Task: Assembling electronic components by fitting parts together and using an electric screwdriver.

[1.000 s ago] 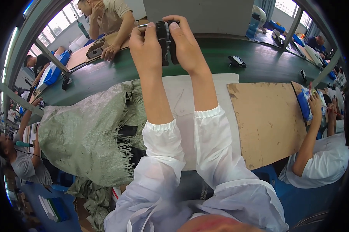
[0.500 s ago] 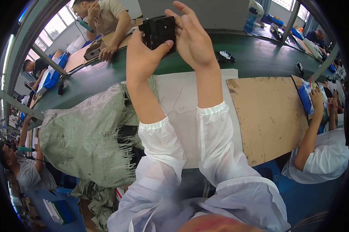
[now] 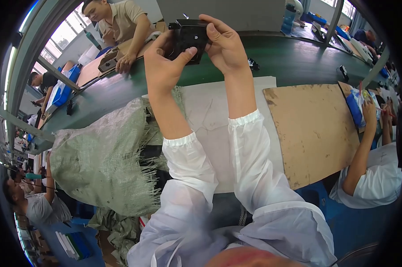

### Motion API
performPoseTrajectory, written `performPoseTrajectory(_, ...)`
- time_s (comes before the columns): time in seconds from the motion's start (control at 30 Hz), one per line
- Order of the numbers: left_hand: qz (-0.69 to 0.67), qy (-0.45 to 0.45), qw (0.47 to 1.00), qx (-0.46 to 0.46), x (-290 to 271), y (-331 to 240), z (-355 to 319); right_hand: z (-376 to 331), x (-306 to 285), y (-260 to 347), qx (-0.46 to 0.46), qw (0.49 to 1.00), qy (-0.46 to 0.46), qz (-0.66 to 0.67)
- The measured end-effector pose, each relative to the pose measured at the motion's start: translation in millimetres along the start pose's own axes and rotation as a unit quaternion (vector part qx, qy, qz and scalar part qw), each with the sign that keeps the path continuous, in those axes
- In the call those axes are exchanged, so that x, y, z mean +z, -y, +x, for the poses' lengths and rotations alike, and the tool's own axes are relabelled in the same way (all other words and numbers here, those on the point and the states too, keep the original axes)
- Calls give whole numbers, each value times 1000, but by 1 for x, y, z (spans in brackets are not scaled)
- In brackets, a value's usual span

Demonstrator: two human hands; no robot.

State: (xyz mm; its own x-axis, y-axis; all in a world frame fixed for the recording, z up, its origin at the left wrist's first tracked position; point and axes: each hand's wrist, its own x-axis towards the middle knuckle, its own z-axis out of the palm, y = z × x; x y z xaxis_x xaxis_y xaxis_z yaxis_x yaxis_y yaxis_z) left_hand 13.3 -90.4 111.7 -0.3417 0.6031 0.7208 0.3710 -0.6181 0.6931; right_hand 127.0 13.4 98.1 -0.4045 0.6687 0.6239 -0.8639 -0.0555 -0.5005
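Observation:
A black box-like plastic part (image 3: 183, 39) is held up over the far side of the bench. My left hand (image 3: 164, 66) grips it from the left, thumb across its near face. On the other side, my right hand (image 3: 227, 50) has closed onto the part's right edge, with the thumb near the top corner and some fingers hidden behind. A small shiny metal piece sticks up from its top edge. Below my forearms lies a pale sheet (image 3: 205, 104) on the bench.
A green belt (image 3: 294, 66) runs across behind my hands, carrying small black parts (image 3: 253, 64). A woven sack (image 3: 103, 155) covers the left, brown cardboard (image 3: 312, 133) the right. Across the belt sits a co-worker (image 3: 125, 26) by a cardboard tray (image 3: 109, 61); another works at right.
My right hand has gone from spread fingers beside the black part to gripping its right edge. The part has tilted and shifted slightly. The co-worker opposite has lowered a hand from the face.

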Motion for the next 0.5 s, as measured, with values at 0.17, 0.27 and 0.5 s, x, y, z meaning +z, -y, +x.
performPoseTrajectory(0.17, -16, 3, 1000, -11, -3, 20, 0, 5, -23, -16, 71, 989, -12, 129)
performPoseTrajectory(0.27, -25, -5, 999, -31, -7, 36, -4, 2, -29, -22, 99, 986, -39, 128)
performPoseTrajectory(0.5, -12, -139, 983, -119, -10, 110, -2, 5, -16, -38, 54, 980, -155, -112)
